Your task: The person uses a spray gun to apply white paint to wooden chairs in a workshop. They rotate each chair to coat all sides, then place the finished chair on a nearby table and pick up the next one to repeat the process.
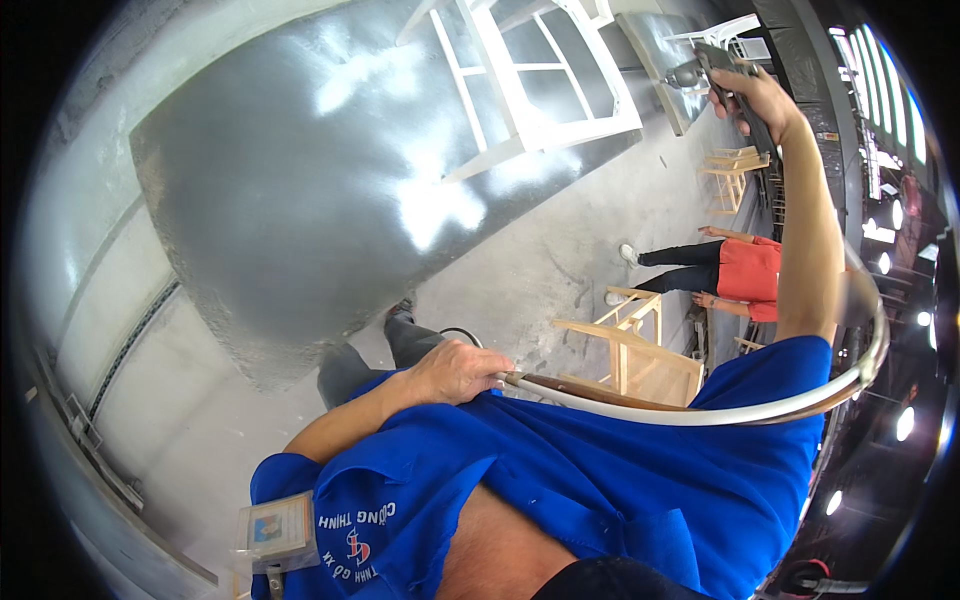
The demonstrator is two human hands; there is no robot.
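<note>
My right hand point(755, 100) is raised at the upper right, its fingers wrapped around the grip of a dark spray gun point(714, 66). The gun's nozzle end faces left, toward a white-coated wooden chair frame point(515, 105). That frame stands tilted in view on a large dark panel point(270, 190) marked with white overspray. Close to my waist, my left hand point(458, 371) is closed around a white hose point(640, 413) and a brown hose point(590, 388). Both hoses loop round past my right upper arm. The fingertips of my left hand are partly hidden.
A bare wood chair point(640, 360) stands on the concrete floor point(520, 260) to the right. Beyond it is a person in a red shirt point(748, 272). Farther off are another wooden chair point(735, 172) and a second overspray-marked panel point(665, 65). A pale wall point(130, 330) runs along the left.
</note>
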